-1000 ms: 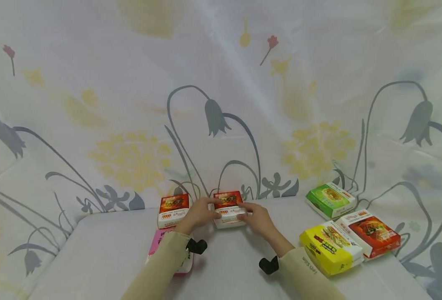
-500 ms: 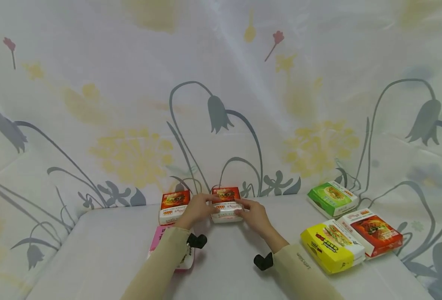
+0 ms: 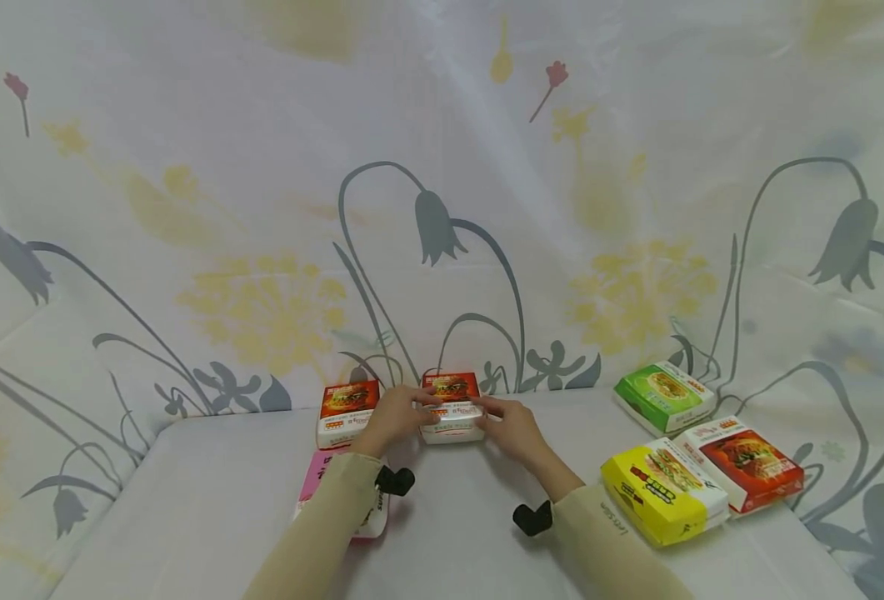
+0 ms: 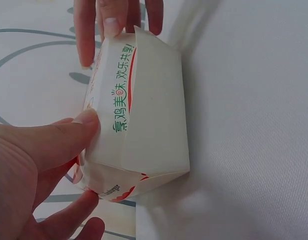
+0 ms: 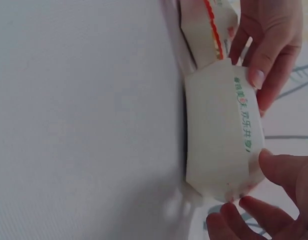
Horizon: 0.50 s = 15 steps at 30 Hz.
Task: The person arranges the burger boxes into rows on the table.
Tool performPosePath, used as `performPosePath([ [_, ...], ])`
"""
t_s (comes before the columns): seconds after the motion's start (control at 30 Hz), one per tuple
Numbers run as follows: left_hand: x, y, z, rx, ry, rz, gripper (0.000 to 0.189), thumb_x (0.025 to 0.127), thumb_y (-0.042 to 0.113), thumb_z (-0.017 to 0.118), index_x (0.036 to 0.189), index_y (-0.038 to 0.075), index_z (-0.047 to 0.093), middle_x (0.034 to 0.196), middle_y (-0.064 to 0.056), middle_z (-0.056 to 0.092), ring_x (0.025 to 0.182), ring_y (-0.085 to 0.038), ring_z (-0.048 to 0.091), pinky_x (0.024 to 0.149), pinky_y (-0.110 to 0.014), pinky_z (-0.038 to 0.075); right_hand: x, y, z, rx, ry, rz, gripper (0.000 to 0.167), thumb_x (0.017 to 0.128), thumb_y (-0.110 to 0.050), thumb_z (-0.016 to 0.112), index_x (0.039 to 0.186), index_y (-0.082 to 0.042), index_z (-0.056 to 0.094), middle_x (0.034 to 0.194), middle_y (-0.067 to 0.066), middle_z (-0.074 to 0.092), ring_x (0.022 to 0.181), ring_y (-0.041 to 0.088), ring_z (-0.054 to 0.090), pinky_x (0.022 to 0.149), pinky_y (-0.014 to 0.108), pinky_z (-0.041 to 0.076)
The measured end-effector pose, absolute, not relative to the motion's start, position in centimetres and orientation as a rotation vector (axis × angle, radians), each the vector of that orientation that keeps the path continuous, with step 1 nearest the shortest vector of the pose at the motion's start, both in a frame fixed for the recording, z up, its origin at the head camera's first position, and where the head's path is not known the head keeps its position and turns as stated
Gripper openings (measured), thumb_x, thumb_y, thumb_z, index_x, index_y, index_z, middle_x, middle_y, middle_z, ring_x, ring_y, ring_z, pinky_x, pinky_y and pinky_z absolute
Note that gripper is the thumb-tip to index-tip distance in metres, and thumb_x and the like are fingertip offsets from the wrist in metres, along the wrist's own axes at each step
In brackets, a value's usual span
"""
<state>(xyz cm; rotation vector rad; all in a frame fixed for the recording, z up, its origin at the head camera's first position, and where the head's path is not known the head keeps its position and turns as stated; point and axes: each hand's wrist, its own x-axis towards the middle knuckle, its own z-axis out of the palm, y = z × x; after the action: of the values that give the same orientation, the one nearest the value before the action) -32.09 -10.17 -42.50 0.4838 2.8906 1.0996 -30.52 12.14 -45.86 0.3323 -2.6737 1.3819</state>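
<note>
A red-and-white burger box (image 3: pixel 452 412) sits by the back edge of the table against the patterned cloth. My left hand (image 3: pixel 397 417) holds its left side, thumb on the front top edge and fingers around the corner, as the left wrist view shows. On the right side my right hand (image 3: pixel 514 429) holds the same box (image 5: pixel 213 130), its thumb at the top edge and fingertips at the lower side. A matching red-and-white box (image 3: pixel 347 408) stands just left of my left hand. Below it, a pink box (image 3: pixel 314 477) is partly hidden by my left sleeve.
To the right lie a green box (image 3: pixel 665 398), a red-and-white box (image 3: pixel 741 462) and a yellow box (image 3: pixel 665 493), close together. The white tabletop (image 3: pixel 471 533) meets a hanging cloth (image 3: pixel 262 167) with printed flowers at the back.
Between my hands the burger box has shifted slightly back and to the left, nearer the matching box. The last half second shows hardly any movement. The other boxes stay put.
</note>
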Motion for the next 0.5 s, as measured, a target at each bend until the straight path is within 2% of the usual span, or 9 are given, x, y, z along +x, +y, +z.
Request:
performPosePath([
  [0.27,-32.2,-10.2,-42.5,0.467,2.875,1.094,0.024,0.087,0.019,0.078,0.111,0.018,0.078,0.136,0.004,0.061,0.134,-0.031,0.046,0.107,-0.048,0.039,-29.3,14.0,-43.1,0.305,-2.691,1.387,0.042,0.093,-0.010,0.069,0.134,-0.010,0.064,0.131,0.020,0.063,0.124,0.039,0.056,0.094,0.054,0.050],
  [0.5,-32.1,-10.0,-42.5,0.426,2.882,1.050,0.025,0.087,0.020,0.077,0.113,0.020,0.078,0.137,0.006,0.060,0.133,-0.030,0.046,0.105,-0.048,0.040,-27.7,17.6,-40.3,0.385,-2.764,1.266,0.039,0.095,-0.015,0.067,0.135,-0.013,0.065,0.129,0.017,0.064,0.124,0.039,0.056,0.092,0.053,0.051],
])
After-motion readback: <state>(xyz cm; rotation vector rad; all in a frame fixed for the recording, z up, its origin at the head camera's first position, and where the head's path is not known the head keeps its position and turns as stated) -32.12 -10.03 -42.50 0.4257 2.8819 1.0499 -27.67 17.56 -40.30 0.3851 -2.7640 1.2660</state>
